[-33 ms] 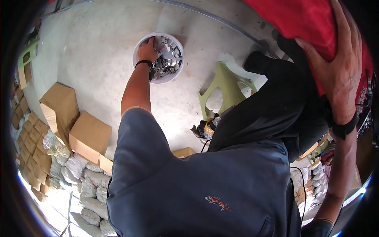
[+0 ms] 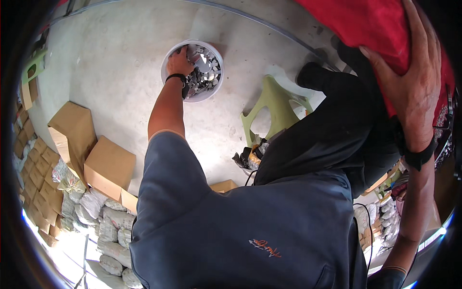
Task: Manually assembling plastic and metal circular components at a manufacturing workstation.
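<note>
My left hand (image 2: 179, 62) reaches down into a round white bucket (image 2: 166, 82) on the floor. Its fingers are bent among many shiny flat scraps (image 2: 204, 83), silver and dark grey. The fingertips are mostly hidden, so whatever lies between them cannot be made out. My right hand (image 2: 416, 82) lies stretched out over a bright red cloth (image 2: 365, 29) at the upper right, thumb spread away from the fingers, gripping nothing. Dark bands circle both wrists.
A green plastic stool (image 2: 274, 108) stands beside my black-clad leg, with dark and yellow wrappings (image 2: 252, 156) near it. Brown cartons (image 2: 109, 161) and stacked pale sacks (image 2: 115, 221) line the left. A thin metal strip (image 2: 250, 16) crosses the far floor.
</note>
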A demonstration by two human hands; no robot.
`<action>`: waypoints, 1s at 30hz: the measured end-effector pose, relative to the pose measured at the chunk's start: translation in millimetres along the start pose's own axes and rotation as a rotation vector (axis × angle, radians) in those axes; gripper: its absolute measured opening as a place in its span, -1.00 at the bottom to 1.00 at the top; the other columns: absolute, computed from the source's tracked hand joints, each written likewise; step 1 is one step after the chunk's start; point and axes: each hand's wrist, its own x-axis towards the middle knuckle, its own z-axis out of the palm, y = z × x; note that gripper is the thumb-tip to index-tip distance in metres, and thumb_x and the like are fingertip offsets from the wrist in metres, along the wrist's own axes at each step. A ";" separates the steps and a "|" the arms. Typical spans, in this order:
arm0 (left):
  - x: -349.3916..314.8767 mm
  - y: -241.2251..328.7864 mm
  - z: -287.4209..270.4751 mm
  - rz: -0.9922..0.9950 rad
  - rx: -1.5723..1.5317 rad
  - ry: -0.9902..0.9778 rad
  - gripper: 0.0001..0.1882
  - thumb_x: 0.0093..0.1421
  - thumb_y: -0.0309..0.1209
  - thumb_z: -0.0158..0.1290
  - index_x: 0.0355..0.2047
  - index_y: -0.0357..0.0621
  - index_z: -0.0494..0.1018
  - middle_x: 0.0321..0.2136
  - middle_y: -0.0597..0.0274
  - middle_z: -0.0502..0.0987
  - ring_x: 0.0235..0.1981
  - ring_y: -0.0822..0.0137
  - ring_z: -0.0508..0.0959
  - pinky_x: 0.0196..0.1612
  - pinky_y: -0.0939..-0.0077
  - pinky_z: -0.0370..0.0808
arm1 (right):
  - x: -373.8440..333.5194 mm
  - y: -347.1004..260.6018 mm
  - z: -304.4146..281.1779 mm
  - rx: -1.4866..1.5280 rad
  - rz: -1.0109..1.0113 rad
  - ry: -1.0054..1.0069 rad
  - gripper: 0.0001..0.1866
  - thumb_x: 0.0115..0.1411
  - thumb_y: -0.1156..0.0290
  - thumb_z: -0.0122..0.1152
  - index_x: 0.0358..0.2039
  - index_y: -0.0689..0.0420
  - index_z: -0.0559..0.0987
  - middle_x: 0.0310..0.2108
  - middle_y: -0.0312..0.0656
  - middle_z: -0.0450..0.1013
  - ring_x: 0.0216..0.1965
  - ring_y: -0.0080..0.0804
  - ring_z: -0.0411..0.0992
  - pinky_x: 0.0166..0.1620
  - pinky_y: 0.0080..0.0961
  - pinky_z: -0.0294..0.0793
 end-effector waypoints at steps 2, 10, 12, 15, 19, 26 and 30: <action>1.1 6.9 1.1 -0.013 0.030 0.013 -0.29 0.26 -0.17 0.38 0.41 0.24 0.47 0.27 -0.13 0.59 0.25 -0.31 0.61 0.28 -0.13 0.63 | -2.3 6.9 0.1 -0.006 0.003 -0.004 0.28 -0.17 0.30 0.82 0.57 0.16 0.32 0.60 0.09 0.19 0.62 0.19 0.15 0.63 0.00 0.21; -10.4 6.4 10.3 -0.044 0.083 0.102 -0.43 0.29 -0.11 0.36 0.28 0.16 0.53 0.11 -0.18 0.61 0.16 -0.32 0.62 0.14 -0.17 0.66 | 7.2 -2.5 5.2 0.000 0.001 -0.014 0.27 -0.17 0.31 0.82 0.57 0.17 0.32 0.60 0.10 0.19 0.61 0.19 0.15 0.62 0.00 0.22; -17.6 20.3 9.4 -0.105 0.054 0.086 -0.49 0.29 -0.10 0.36 0.20 0.13 0.58 0.06 -0.19 0.62 0.10 -0.29 0.63 0.10 -0.17 0.66 | -2.1 10.4 5.3 -0.008 0.001 -0.010 0.27 -0.17 0.31 0.82 0.57 0.17 0.32 0.60 0.10 0.20 0.61 0.19 0.15 0.62 -0.01 0.22; -27.3 27.4 6.9 -0.098 0.021 0.106 -0.53 0.27 -0.10 0.38 0.14 0.11 0.61 0.03 -0.18 0.63 0.08 -0.28 0.63 0.11 -0.14 0.66 | -4.6 9.6 1.7 -0.013 0.003 -0.007 0.27 -0.17 0.31 0.82 0.57 0.17 0.32 0.60 0.10 0.20 0.61 0.19 0.15 0.62 -0.01 0.22; -13.1 18.0 2.9 -0.137 0.089 0.065 -0.52 0.29 -0.09 0.39 0.16 0.11 0.58 0.06 -0.13 0.63 0.15 -0.28 0.62 0.15 -0.11 0.66 | 10.0 -8.0 2.0 -0.006 0.004 0.000 0.27 -0.17 0.32 0.82 0.57 0.17 0.32 0.59 0.10 0.20 0.61 0.19 0.15 0.62 -0.01 0.23; -16.1 25.9 0.2 -0.106 0.093 0.038 -0.53 0.27 -0.21 0.41 0.14 0.10 0.56 0.05 -0.11 0.66 0.13 -0.27 0.64 0.14 -0.12 0.65 | 10.6 -12.6 -0.2 -0.034 0.044 0.019 0.27 -0.17 0.32 0.81 0.57 0.17 0.32 0.59 0.10 0.20 0.61 0.19 0.16 0.62 -0.01 0.23; -29.4 20.4 -6.7 -0.077 0.103 0.080 -0.46 0.22 -0.31 0.40 0.21 0.10 0.56 0.03 -0.12 0.66 0.11 -0.27 0.64 0.11 -0.12 0.66 | 11.6 -15.1 -3.6 -0.029 0.050 0.042 0.27 -0.17 0.33 0.81 0.57 0.17 0.32 0.59 0.10 0.20 0.61 0.19 0.16 0.62 -0.02 0.23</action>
